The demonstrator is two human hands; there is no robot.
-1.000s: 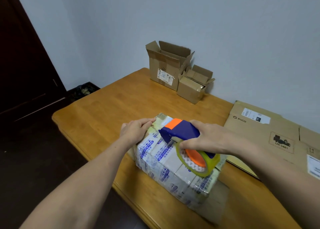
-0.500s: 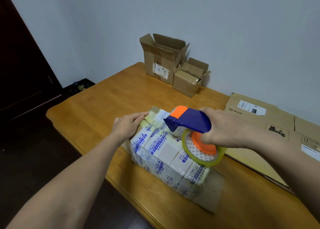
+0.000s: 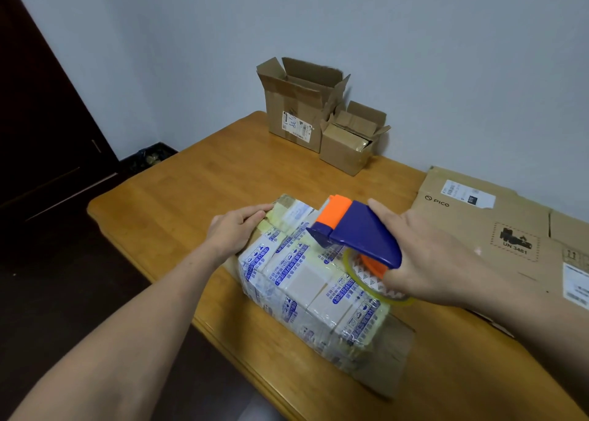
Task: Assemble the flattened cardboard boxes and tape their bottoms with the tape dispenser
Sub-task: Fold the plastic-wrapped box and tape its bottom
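Observation:
A cardboard box (image 3: 306,290) covered in old clear and printed white-blue tape lies on the wooden table (image 3: 197,178) near its front edge. My left hand (image 3: 236,228) rests on the box's far left corner, fingers laid over the edge. My right hand (image 3: 427,258) grips a blue and orange tape dispenser (image 3: 357,232) with a roll of clear tape, held just above the box's top, its orange nose pointing to the far left. Flattened brown cardboard boxes (image 3: 497,226) lie at the right.
Two assembled open-topped cardboard boxes, a taller one (image 3: 296,108) and a smaller one (image 3: 347,143), stand against the wall at the table's far edge. A dark door (image 3: 41,118) and dark floor are at the left. The table's front edge runs just below the box.
My right hand has lifted the tape dispenser off the box top and tilted it up. The left hand stays on the box's far corner.

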